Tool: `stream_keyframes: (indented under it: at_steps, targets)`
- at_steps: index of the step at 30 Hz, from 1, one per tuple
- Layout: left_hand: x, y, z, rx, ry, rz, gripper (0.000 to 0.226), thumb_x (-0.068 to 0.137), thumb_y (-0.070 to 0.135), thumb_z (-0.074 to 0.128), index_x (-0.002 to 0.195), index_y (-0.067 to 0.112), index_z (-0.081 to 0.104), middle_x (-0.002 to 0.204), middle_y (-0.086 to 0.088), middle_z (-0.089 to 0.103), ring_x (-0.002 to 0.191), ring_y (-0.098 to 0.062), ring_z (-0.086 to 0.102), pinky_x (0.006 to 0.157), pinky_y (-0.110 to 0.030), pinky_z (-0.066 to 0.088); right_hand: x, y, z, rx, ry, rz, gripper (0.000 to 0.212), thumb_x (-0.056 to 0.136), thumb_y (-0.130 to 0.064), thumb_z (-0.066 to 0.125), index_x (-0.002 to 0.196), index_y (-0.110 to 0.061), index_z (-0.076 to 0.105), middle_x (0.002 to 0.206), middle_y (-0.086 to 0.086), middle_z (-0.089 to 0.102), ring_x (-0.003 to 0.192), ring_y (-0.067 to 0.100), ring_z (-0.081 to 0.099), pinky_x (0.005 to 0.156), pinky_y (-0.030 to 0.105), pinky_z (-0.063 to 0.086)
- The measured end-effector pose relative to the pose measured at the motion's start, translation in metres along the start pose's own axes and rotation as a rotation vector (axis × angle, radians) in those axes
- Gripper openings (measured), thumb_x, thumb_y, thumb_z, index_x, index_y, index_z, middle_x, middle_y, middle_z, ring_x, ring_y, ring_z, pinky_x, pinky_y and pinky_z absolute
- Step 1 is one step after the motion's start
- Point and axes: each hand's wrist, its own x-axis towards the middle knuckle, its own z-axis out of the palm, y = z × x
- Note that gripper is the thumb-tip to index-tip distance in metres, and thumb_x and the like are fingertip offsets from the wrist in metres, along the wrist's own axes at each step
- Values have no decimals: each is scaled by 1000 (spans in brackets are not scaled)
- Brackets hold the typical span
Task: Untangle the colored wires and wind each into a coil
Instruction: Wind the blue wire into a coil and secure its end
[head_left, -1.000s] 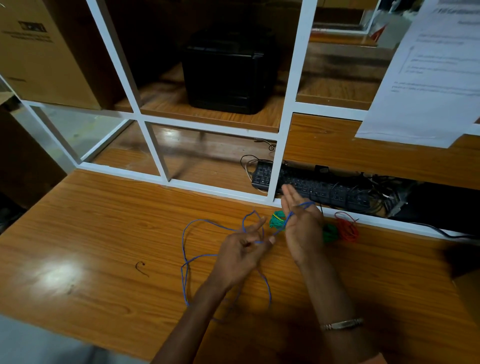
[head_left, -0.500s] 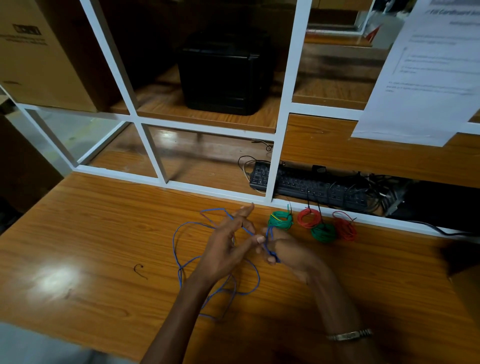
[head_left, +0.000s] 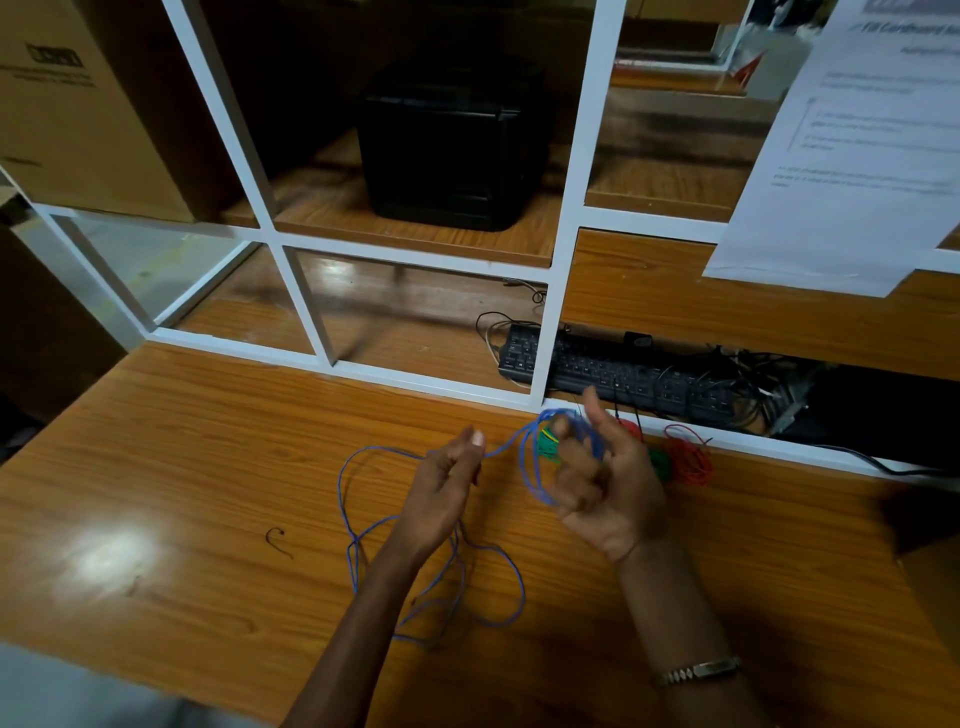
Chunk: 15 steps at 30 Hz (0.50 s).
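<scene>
Both hands are raised just above the tabletop with the blue wire running between them. Right hand: palm turned up, fingers curled, with several turns of blue wire looped around them as a forming coil; the thumb points to the far side. Left hand: fingers held loosely, mostly straight; the wire passes at the fingertips, but whether it is pinched or only guided cannot be told from this view.

Location of the work item: the wound part of the blue wire sits on the right hand. The unwound part lies slack on the tabletop in broad open loops to the left of and nearer than the left hand, passing under the left forearm.

Completed, as judged from the layout: four small coils lie at the far edge of the tabletop, just behind the right hand and partly hidden by it. These are a green coil, a red coil, a second green coil and a second red coil, the last at the right end of the row.

Remaining, as judged: the blue wire appears to be the last one. It looks free of the other colours, so separation seems finished. Only a few turns are wound; most of its length is still loose and must be drawn onto the coil. The slack loops cross one another and may snag during winding.

A short dark wire scrap lies apart on the left of the tabletop.
</scene>
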Motion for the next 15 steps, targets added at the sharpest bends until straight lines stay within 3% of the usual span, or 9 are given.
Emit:
stream_keyframes:
  at_steps: [1, 3, 5, 7, 11, 13, 15]
  targets:
    - [-2, -3, 4, -16, -9, -8, 54, 110, 33, 52, 63, 7, 43, 59, 12, 47, 104, -16, 71, 113, -32, 40, 2, -3, -1, 57, -4, -60, 58, 107, -50, 38, 103, -3, 72, 49, -8, 21, 34, 7, 20, 39, 22, 16]
    - [-3, -7, 10, -40, -28, -2, 53, 109, 30, 55, 61, 11, 45, 58, 11, 54, 130, -31, 59, 126, -35, 29, 6, -6, -2, 127, 69, -159, 56, 108, -43, 38, 129, 2, 65, 56, -8, 23, 41, 7, 22, 44, 22, 21]
    - [-3, -6, 13, -35, -59, -12, 48, 107, 28, 58, 62, 12, 53, 77, 4, 72, 145, -16, 47, 125, -30, 29, 12, -6, -5, 180, 153, -275, 55, 109, -36, 40, 141, 7, 51, 61, -8, 29, 47, 7, 24, 47, 20, 27]
    - [-8, -3, 17, 29, -124, 50, 39, 105, 23, 62, 69, 9, 62, 103, -2, 79, 148, 1, 39, 122, -26, 32, 19, -4, -13, 154, 280, -388, 47, 107, -28, 44, 137, 8, 48, 64, -7, 36, 49, 6, 31, 49, 19, 35]
    - [-17, -3, 25, 300, -262, 274, 19, 104, 31, 66, 96, 15, 71, 142, -6, 66, 153, -2, 32, 112, -25, 42, 23, -1, -31, -135, 457, -522, 9, 101, -18, 53, 99, -10, 54, 73, -2, 53, 59, 9, 50, 59, 22, 50]
    - [-17, -4, 23, 427, -257, 328, 22, 104, 36, 63, 101, 16, 69, 160, -6, 48, 154, -4, 33, 112, -28, 43, 22, 3, -33, -407, 595, -473, 15, 106, -14, 49, 94, -10, 56, 77, 0, 65, 72, 14, 64, 72, 28, 56]
    - [-11, -7, 19, 513, -235, 369, 21, 102, 36, 63, 102, 15, 68, 165, -5, 39, 154, -9, 34, 118, -30, 38, 25, 9, -37, -766, 747, -276, 27, 110, -18, 42, 95, -6, 62, 85, 1, 74, 87, 19, 72, 88, 36, 57]
